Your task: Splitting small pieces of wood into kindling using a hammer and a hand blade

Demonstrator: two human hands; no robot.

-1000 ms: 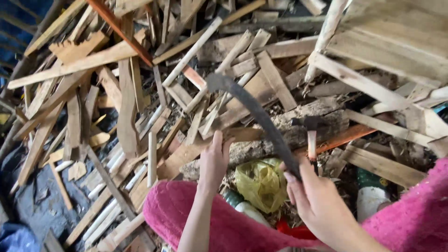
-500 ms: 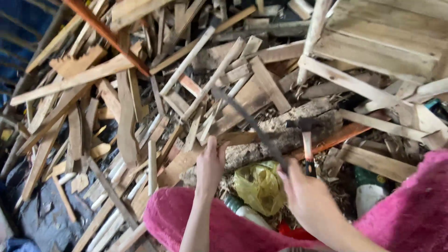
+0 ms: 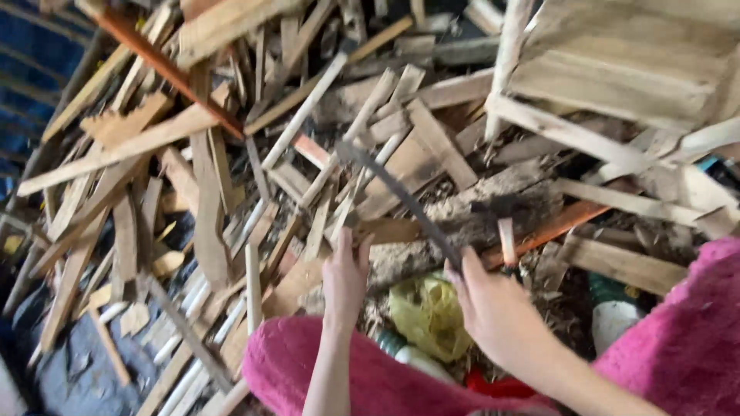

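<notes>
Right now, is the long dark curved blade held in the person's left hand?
No, the long dark curved blade is gripped by the right hand, while the left hand rests on a wooden piece.

Left hand [image 3: 344, 279]: bare, I see no glove, ring or watch on it.
Right hand [image 3: 493, 312]: bare too, fingers unadorned as far as I can tell through the blur.
Forearms: both uncovered up to the near edge of my view.
Right sleeve [image 3: 682, 339]: bright pink, fuzzy fleece-like cloth, at the near right.
Pink garment [image 3: 370, 374]: same fluffy pink cloth, across the near middle, under the forearms.
</notes>
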